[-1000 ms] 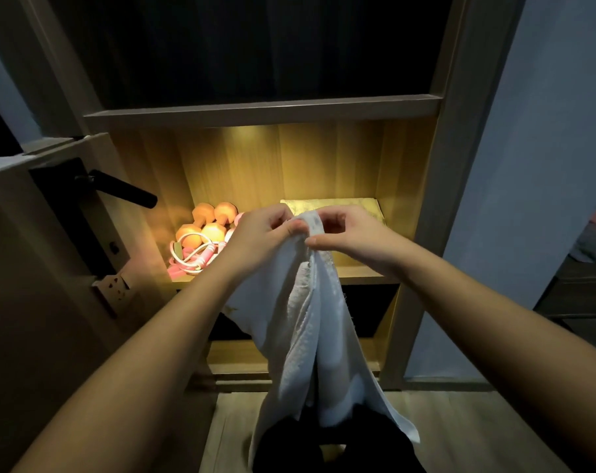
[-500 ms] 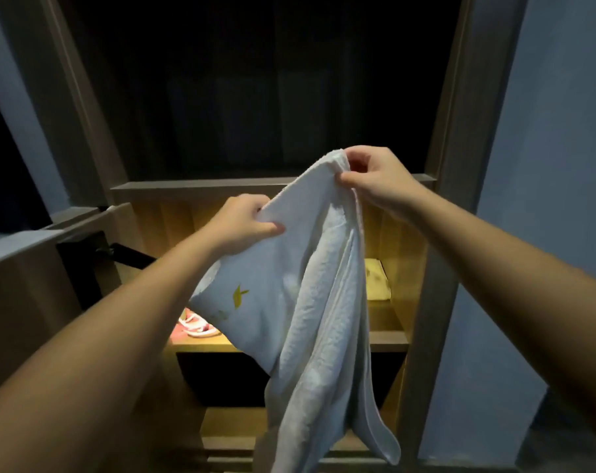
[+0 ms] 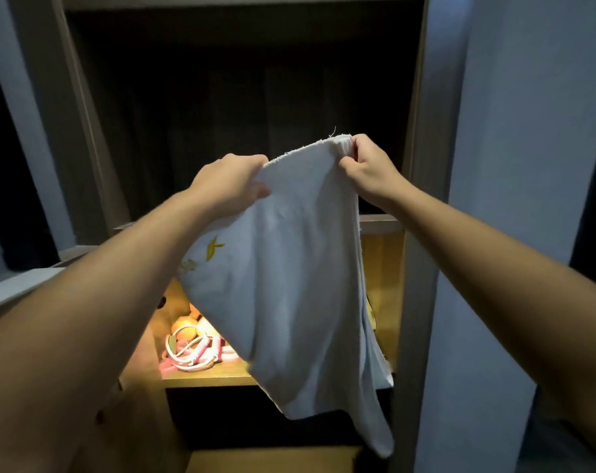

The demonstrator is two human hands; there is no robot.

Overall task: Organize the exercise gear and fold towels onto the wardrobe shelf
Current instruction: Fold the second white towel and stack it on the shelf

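A white towel (image 3: 300, 285) with a small yellow print hangs in front of the open wardrobe, held up by its top edge. My left hand (image 3: 230, 184) grips the towel's upper left corner. My right hand (image 3: 370, 172) pinches the upper right corner, a little higher. The towel drapes down over the lit wooden shelf (image 3: 208, 378). On that shelf's left side lie orange dumbbells (image 3: 185, 327) and a pink and white jump rope (image 3: 194, 353). A yellow folded towel seen earlier on the shelf's right side is hidden behind the hanging towel.
The wardrobe's dark upper compartment (image 3: 242, 97) lies behind my hands. The open wardrobe door (image 3: 20, 291) stands at the left. A pale wall panel (image 3: 515, 165) borders the wardrobe on the right. A lower shelf (image 3: 272, 459) shows at the bottom.
Both hands have lifted the towel and moved apart along its top edge, spreading it wider. The view has tilted upward, so the shelf sits lower in frame.
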